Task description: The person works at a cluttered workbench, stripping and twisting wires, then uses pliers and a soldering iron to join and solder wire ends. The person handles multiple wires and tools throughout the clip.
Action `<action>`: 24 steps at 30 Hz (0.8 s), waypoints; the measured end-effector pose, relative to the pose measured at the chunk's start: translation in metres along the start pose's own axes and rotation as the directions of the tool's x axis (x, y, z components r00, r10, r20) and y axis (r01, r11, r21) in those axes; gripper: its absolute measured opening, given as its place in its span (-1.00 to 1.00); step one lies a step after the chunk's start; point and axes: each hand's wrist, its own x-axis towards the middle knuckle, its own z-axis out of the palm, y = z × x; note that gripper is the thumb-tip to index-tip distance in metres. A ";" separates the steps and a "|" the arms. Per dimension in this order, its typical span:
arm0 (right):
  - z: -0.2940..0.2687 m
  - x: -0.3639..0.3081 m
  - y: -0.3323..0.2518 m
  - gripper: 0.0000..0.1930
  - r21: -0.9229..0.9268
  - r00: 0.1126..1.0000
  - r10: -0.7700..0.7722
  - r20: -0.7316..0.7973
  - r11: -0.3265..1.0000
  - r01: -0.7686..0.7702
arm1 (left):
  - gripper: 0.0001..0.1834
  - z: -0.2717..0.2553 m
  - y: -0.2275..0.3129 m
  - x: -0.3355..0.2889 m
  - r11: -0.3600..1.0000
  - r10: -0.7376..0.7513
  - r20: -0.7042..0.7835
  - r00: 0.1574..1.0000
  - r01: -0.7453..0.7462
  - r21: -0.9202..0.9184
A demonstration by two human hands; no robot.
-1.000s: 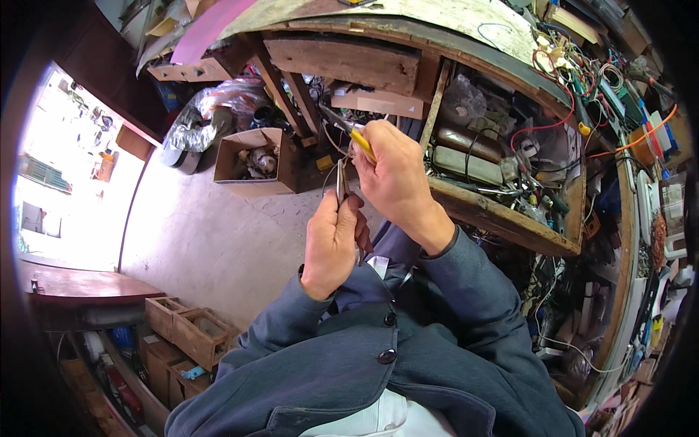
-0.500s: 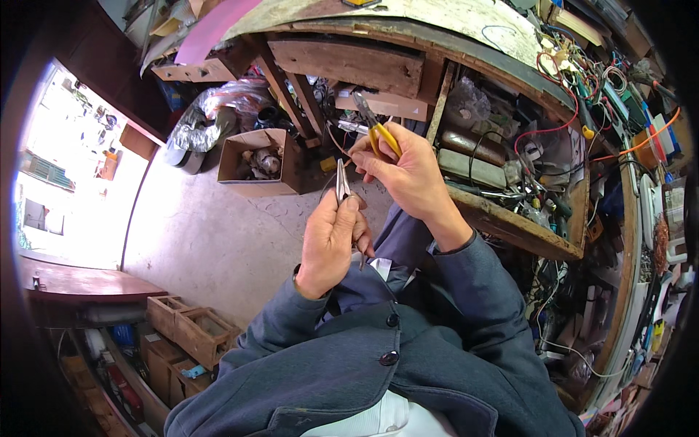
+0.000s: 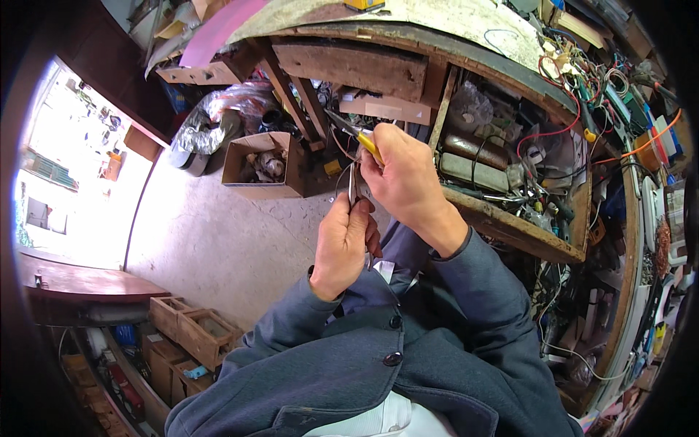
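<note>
My left hand (image 3: 341,244) is closed around a pair of metal pliers (image 3: 354,186), whose slim jaws point up and away from me. Just above and to the right, my right hand (image 3: 405,171) is wrapped round yellow-handled pliers (image 3: 369,144) with dark jaws directed to the upper left. A thin wire (image 3: 339,138) curves up near the pliers' tips. Where its end is gripped I cannot tell, as the fingers hide it. Both hands are close together, in front of my lap.
An open drawer (image 3: 524,227) full of tools and parts juts out on the right, under a workbench (image 3: 437,22). A cardboard box (image 3: 255,191) stands on the floor beyond my hands. Wooden crates (image 3: 204,336) sit at lower left; tangled cables (image 3: 575,73) lie at upper right.
My right hand has turned and closed tighter over the yellow-handled pliers, tipping them leftward. My left hand and its pliers have shifted slightly right, nearer the right hand.
</note>
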 end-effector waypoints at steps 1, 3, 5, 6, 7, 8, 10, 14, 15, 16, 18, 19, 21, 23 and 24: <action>0.001 0.001 0.002 -0.78 -0.032 1.000 -0.024 -0.001 0.999 0.024 | -0.76 0.001 0.002 0.001 1.000 -0.003 -0.001 1.000 0.003 0.008; 0.003 0.003 0.010 -0.80 -0.097 0.998 -0.070 0.004 0.993 0.070 | -0.77 0.003 0.005 0.001 1.000 -0.012 -0.003 1.000 0.012 0.018; 0.002 0.008 0.019 -0.81 -0.213 0.990 -0.137 -0.027 0.969 0.128 | -0.77 0.003 0.007 -0.002 0.991 0.058 -0.010 0.998 -0.056 0.118; -0.002 0.011 0.028 -0.81 -0.277 0.985 -0.169 -0.044 0.949 0.151 | -0.77 0.005 0.008 -0.004 0.982 0.092 -0.003 0.996 -0.090 0.168; -0.011 0.019 0.059 -0.85 -0.322 0.986 -0.137 -0.093 0.941 0.100 | -0.77 0.008 0.013 -0.011 0.985 0.108 0.035 0.994 -0.112 0.134; -0.024 0.022 0.082 -0.86 -0.330 0.992 0.029 -0.120 0.941 -0.068 | -0.77 0.012 0.021 -0.021 0.986 0.121 0.073 0.990 -0.128 0.106; -0.043 0.030 0.085 -0.86 -0.336 0.988 0.038 -0.148 0.938 -0.086 | -0.77 0.012 0.025 -0.022 0.991 0.116 0.077 0.990 -0.121 0.060; -0.050 0.038 0.066 -0.88 -0.200 0.977 0.212 0.006 0.958 -0.207 | -0.80 -0.003 0.020 -0.016 0.995 0.072 0.006 0.997 -0.072 -0.063; -0.050 0.037 0.067 -0.89 -0.119 0.948 0.304 0.098 0.949 -0.292 | -0.80 -0.004 0.022 -0.015 0.995 0.070 0.006 0.998 -0.070 -0.073; -0.048 0.036 0.070 -0.90 -0.047 0.903 0.381 0.199 0.924 -0.380 | -0.80 -0.005 0.023 -0.015 0.994 0.069 0.005 0.998 -0.068 -0.082; -0.041 0.038 0.069 -0.93 0.083 0.799 0.475 0.368 0.839 -0.537 | -0.80 -0.011 0.022 -0.015 0.996 0.056 0.023 0.998 -0.054 -0.069; -0.042 0.035 0.067 -0.94 0.037 0.743 0.517 0.425 0.810 -0.585 | -0.80 -0.010 0.021 -0.016 0.997 0.043 0.028 0.999 -0.041 -0.071; -0.036 0.040 0.060 -0.96 -0.002 0.659 0.531 0.533 0.780 -0.626 | -0.76 -0.015 0.020 -0.017 0.999 0.038 0.051 0.998 -0.039 0.007; -0.010 0.059 0.067 -0.92 -0.239 0.682 0.420 0.599 0.906 -0.349 | -0.76 -0.016 0.018 -0.020 0.999 0.042 0.036 0.998 -0.042 0.003; 0.009 0.068 0.060 -0.88 -0.321 0.704 0.378 0.601 0.921 -0.221 | -0.75 -0.017 0.016 -0.021 0.999 0.039 0.035 0.999 -0.039 0.002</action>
